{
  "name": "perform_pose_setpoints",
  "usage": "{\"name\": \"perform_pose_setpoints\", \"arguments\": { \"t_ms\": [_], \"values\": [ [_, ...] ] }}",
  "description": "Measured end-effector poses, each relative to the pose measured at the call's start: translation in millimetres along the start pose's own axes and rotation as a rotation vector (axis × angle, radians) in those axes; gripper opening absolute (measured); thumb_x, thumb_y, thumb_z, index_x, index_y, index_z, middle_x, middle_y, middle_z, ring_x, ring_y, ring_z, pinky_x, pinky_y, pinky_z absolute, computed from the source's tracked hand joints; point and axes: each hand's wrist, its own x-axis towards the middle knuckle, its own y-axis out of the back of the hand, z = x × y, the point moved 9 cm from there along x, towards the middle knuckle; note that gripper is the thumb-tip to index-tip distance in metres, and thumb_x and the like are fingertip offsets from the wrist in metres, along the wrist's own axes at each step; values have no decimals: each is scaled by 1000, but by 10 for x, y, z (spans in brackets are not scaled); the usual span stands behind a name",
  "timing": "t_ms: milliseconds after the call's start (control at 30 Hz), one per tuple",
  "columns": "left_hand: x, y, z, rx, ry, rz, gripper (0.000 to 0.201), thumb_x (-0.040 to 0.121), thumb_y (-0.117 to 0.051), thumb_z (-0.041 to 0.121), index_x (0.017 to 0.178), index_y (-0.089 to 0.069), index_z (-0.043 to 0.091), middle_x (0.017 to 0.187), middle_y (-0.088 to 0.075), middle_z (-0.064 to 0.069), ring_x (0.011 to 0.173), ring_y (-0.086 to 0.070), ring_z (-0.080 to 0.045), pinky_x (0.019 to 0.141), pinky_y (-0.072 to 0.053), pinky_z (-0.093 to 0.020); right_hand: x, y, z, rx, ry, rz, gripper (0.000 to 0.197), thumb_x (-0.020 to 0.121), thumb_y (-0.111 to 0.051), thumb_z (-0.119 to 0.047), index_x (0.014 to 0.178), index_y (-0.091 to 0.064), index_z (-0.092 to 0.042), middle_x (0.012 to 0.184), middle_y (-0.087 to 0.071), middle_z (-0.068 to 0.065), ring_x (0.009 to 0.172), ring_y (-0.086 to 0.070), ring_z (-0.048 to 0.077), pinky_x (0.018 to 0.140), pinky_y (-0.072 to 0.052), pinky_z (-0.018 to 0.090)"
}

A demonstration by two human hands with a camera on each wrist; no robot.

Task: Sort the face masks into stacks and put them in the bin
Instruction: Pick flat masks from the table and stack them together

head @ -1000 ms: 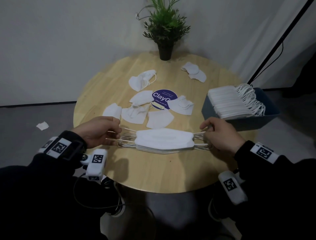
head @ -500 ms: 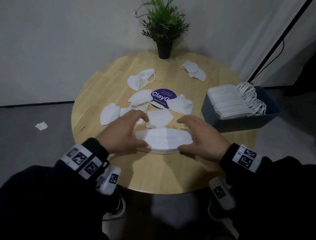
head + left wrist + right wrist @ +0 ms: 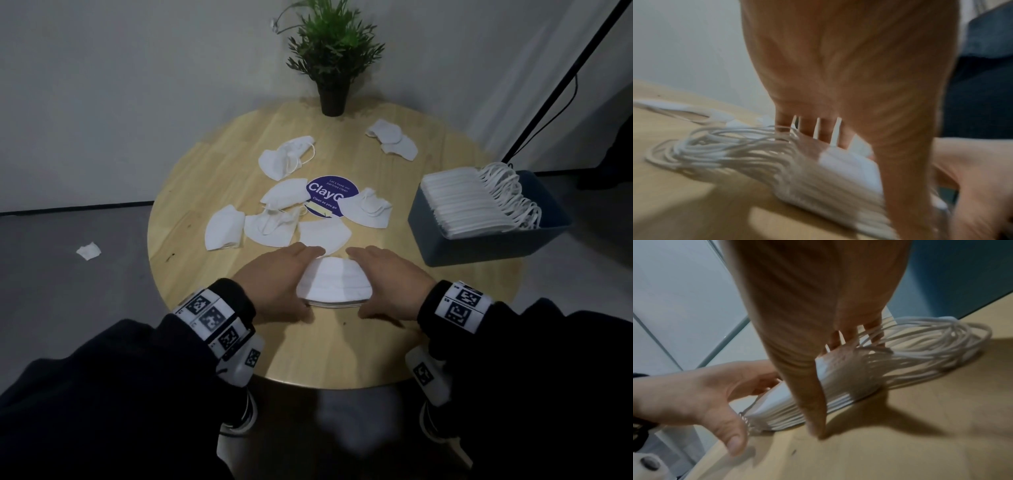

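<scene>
Round wooden table (image 3: pixel 212 192), grey floor (image 3: pixel 68 308)

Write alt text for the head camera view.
Both hands, left hand and right hand, press in on the ends of a stack of white masks on a round wooden table; loose masks lie beyond, a mask-filled blue bin sits right.
</scene>
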Motion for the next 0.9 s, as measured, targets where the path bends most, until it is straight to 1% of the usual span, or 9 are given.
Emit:
{"name": "perform_pose_setpoints", "arguments": {
  "t_ms": [133, 233, 333, 433, 567, 667, 767, 833, 900],
  "values": [
    [27, 14, -48, -118, 15, -79, 124, 62, -92, 61, 161, -21, 33, 153, -46, 7, 131, -47, -17, 101, -42, -33, 42, -7, 46, -51, -28, -38, 94, 68, -89, -42, 146, -42, -19, 130, -51, 2, 116, -51, 23, 95, -52, 40],
    [48, -35, -67, -76, 0, -139, 119, 65, -87, 68, 160, -26, 31, 145, -46, 8, 130, -45, -16, 108, -41, -37, 78, -28, 46, -59, -41, -75, 82, 67, -87, -35, 138, -50, -20, 120, -52, 1, 108, -55, 23, 89, -54, 38],
    [93, -1, -99, -196, -12, -148, 74, 80, -70, 73, 139, -53, 31, 127, -56, 7, 117, -55, -17, 103, -46, -41, 104, -47, 27, -66, -47, -92, 74, 68, -85, -29, 132, -50, -18, 119, -51, 3, 109, -52, 24, 88, -53, 37],
    [119, -36, -123, -154, 2, -166, 52, 92, -66, 59, 135, -59, 31, 121, -56, 5, 114, -56, -18, 102, -46, -41, 109, -71, -21, -128, -30, -91, 61, 72, -83, -28, 121, -49, -19, 118, -45, 3, 111, -45, 24, 86, -49, 37],
    [131, -81, -25, -136, -36, -151, 46, 89, -74, 48, 126, -59, 27, 117, -51, 6, 105, -55, -16, 93, -49, -37, 63, -48, -78, -81, -10, -78, 73, 67, -86, -23, 124, -40, -24, 118, -49, 2, 104, -52, 25, 80, -50, 37],
    [118, 66, 56, -163, -75, -34, 41, 87, -75, 36, 121, -52, 29, 113, -54, 7, 99, -55, -16, 83, -47, -35, 25, 77, -110, -47, 21, -5, 100, 60, -91, -43, 140, -32, -32, 117, -58, -3, 99, -61, 27, 85, -52, 42],
    [104, 244, 123, -87, -126, 109, 40, 89, -72, 30, 120, -47, 29, 107, -58, 9, 92, -57, -17, 72, -44, -36, 52, 252, -122, -59, 41, 147, 72, 76, -76, -62, 132, -46, -30, 116, -61, -2, 104, -60, 26, 87, -47, 42],
    [93, 244, 190, 12, -161, 181, 46, 89, -73, 33, 127, -47, 26, 112, -58, 6, 94, -57, -19, 74, -45, -38, 100, 218, -105, -79, 41, 141, 51, 88, -67, -58, 122, -51, -23, 112, -59, 2, 102, -59, 29, 80, -44, 41],
    [99, 131, 222, 149, -172, 207, 58, 89, -71, 49, 136, -46, 25, 119, -57, 2, 98, -57, -22, 77, -48, -42, 142, 102, -93, -70, 45, 100, 43, 93, -66, -48, 121, -51, -20, 113, -61, 5, 102, -61, 30, 75, -42, 38]
  ]
}}
